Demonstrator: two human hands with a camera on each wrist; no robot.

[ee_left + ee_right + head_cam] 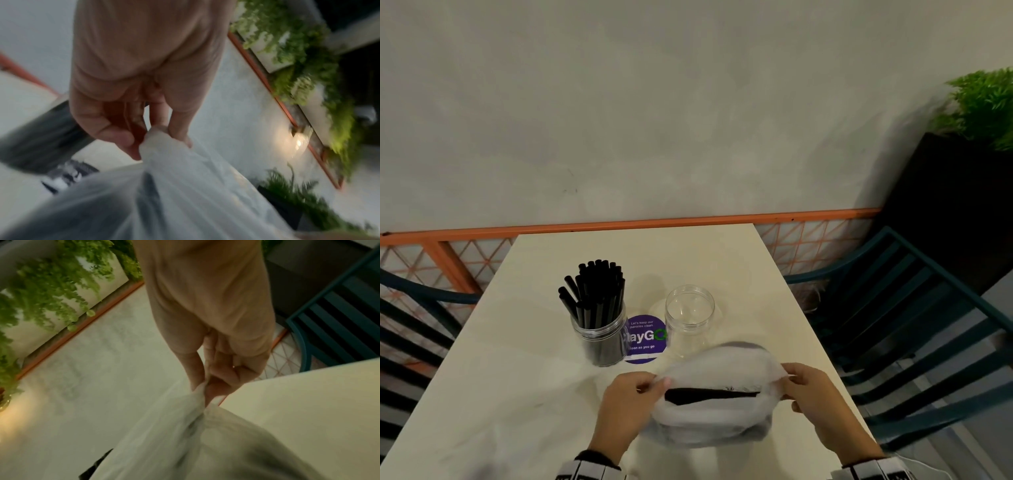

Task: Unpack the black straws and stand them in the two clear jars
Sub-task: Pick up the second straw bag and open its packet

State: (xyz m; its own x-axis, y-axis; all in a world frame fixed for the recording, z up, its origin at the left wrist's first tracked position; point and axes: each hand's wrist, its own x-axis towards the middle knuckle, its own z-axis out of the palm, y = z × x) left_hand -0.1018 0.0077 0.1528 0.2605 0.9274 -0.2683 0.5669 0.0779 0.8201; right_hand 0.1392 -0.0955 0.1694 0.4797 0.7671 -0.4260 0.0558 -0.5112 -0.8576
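Note:
A translucent plastic bag (717, 416) hangs blurred above the table's near edge, with a dark bundle of black straws (709, 394) lying across inside it. My left hand (635, 394) pinches the bag's left edge (162, 146) between thumb and fingers. My right hand (803, 389) pinches its right edge (197, 395). Behind the bag stand two clear jars: the left jar (599, 337) is packed with upright black straws (595, 291), the right jar (689, 318) is empty.
A round purple sticker (644, 339) lies on the white table (482, 394) between the jars. Dark teal slatted chairs stand at the right (914, 329) and left (410, 329). An orange railing (619, 224) and a grey wall lie beyond; a black planter (959, 205) stands at the far right.

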